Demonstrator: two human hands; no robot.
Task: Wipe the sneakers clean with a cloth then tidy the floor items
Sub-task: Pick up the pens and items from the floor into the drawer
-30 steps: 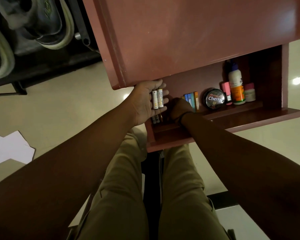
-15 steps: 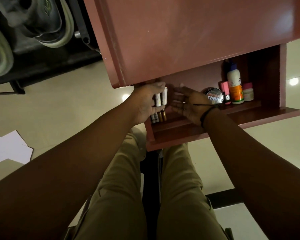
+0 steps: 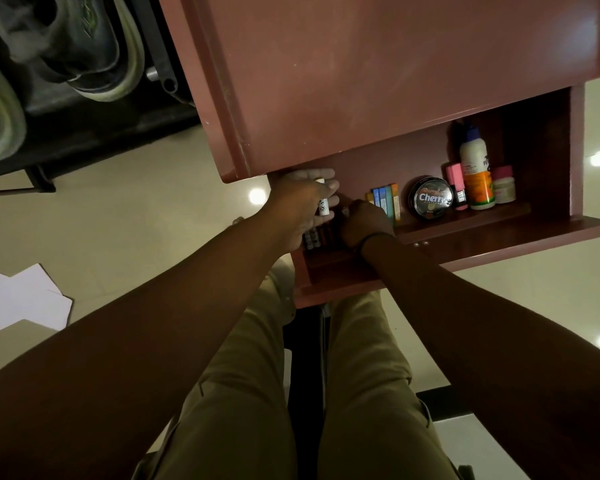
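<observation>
Under the red-brown cabinet (image 3: 378, 74), my left hand (image 3: 300, 206) holds a white tube (image 3: 322, 201) at the shelf's (image 3: 465, 220) left end; my right hand (image 3: 362, 221) is curled beside it, grip unclear. Sneakers (image 3: 84, 53) sit on a dark rack (image 3: 94, 133), upper left.

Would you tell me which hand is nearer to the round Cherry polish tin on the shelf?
Right. The right hand sits just left of the Cherry polish tin, with the small coloured boxes between them; the left hand is farther left, holding a white tube.
</observation>
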